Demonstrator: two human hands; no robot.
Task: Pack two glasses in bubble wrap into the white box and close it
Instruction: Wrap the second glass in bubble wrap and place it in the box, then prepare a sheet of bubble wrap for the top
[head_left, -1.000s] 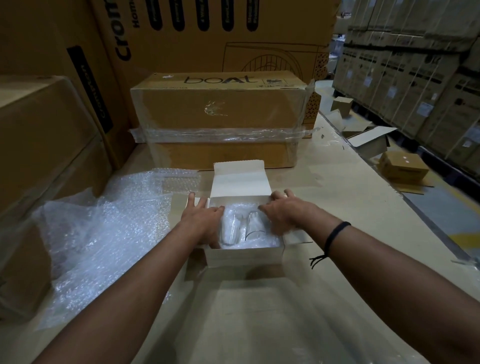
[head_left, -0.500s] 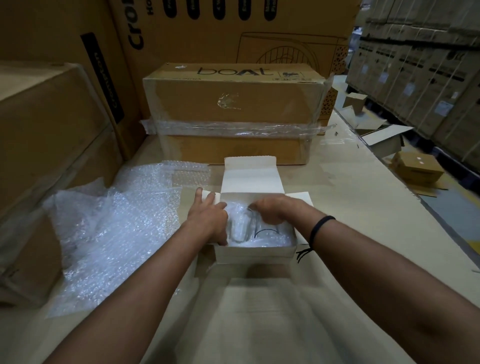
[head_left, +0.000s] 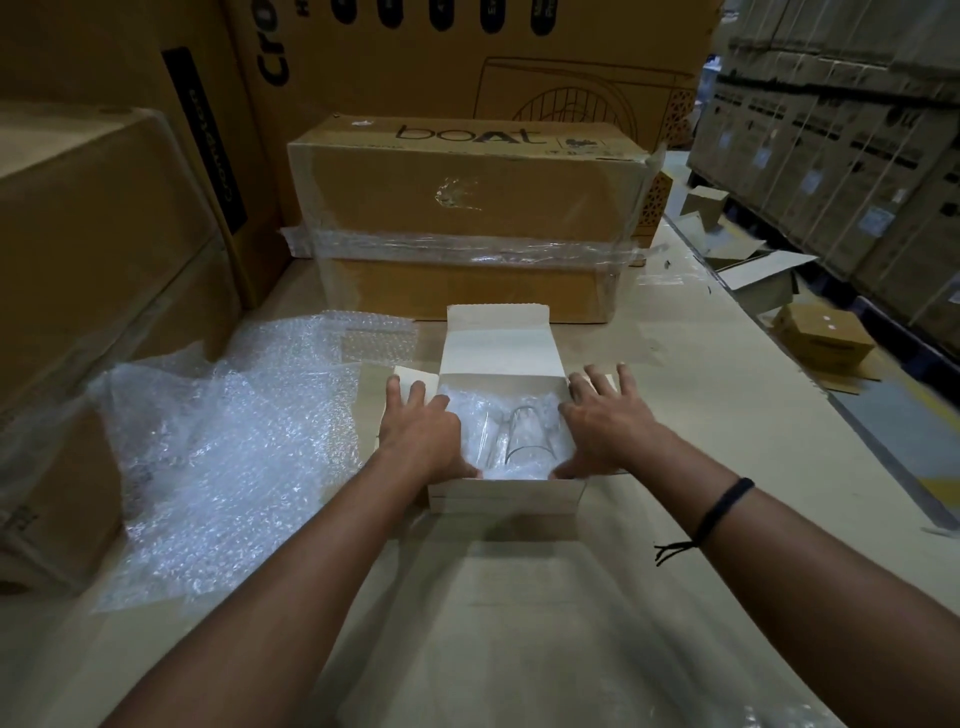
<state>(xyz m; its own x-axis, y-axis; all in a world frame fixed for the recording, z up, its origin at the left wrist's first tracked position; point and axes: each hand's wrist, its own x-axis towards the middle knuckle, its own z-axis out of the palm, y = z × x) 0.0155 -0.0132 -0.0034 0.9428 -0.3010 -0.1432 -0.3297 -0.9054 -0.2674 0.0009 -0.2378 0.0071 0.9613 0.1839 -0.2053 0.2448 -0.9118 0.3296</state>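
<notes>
Left hand (head_left: 418, 434) and right hand (head_left: 605, 421) rest spread-fingered on either side of the open white box (head_left: 506, 493), bubble-wrapped glasses (head_left: 524, 436) lying between them, its upright lid flap (head_left: 498, 338) just beyond both, nearer neither

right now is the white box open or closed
Open. The lid flap stands up at the back of the white box, and the glasses in bubble wrap show inside.

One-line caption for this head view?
Left hand and right hand rest on the sides of the open white box, wrapped glasses inside.
</notes>
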